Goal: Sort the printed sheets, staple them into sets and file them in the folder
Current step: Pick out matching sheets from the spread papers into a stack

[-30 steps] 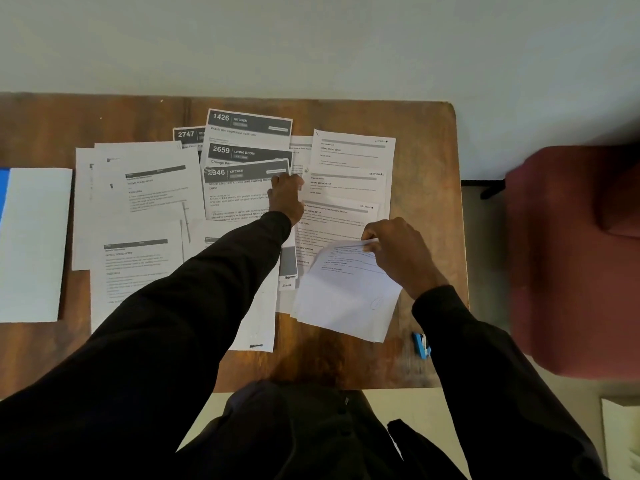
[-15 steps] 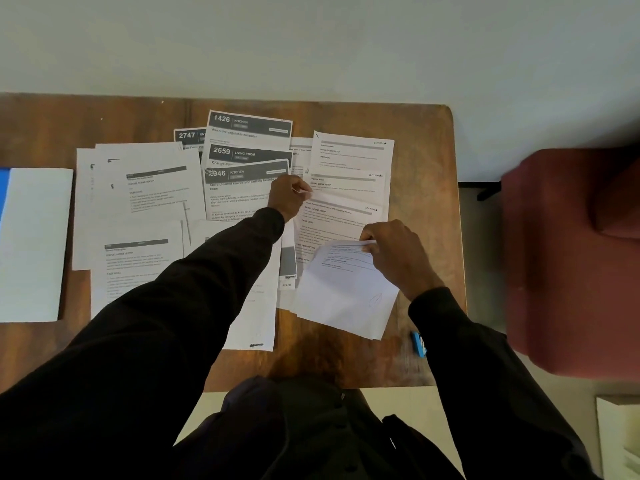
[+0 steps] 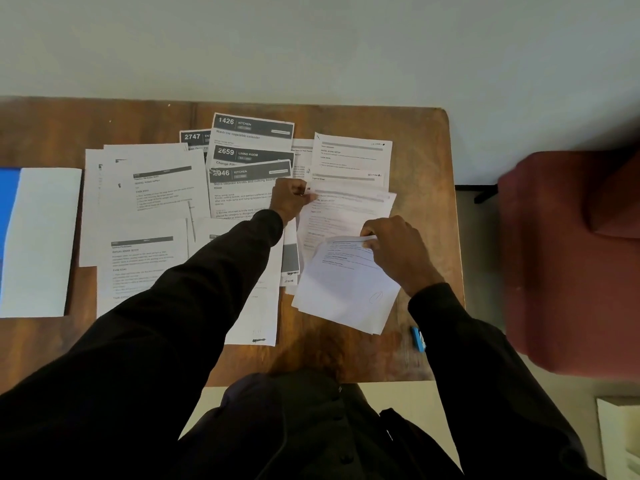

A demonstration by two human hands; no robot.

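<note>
Closest to the person, near the front right corner of the bench [image 3: 346, 358], a small blue stapler [image 3: 418, 338] lies half hidden by the right sleeve. Just beyond it the right grip [image 3: 398, 251] is closed on the top edge of a thin stack of sheets [image 3: 346, 292], fingers curled over the paper, and the stack hangs tilted toward the front edge. Further in, the left grip [image 3: 289, 202] pinches the top left corner of a single printed sheet [image 3: 349, 216], whose lower part is covered by the held stack. Left of the arms, more printed pages [image 3: 156, 202] overlap across the middle of the bench. The folder [image 3: 8, 209], blue with a white page over it, sits at the left edge. At the far side, header cards [image 3: 252, 126] numbered 1426, 2659, 2946 and 2747 overlap one another. Off the bench to the right stands a dark red armchair [image 3: 571, 254].
</note>
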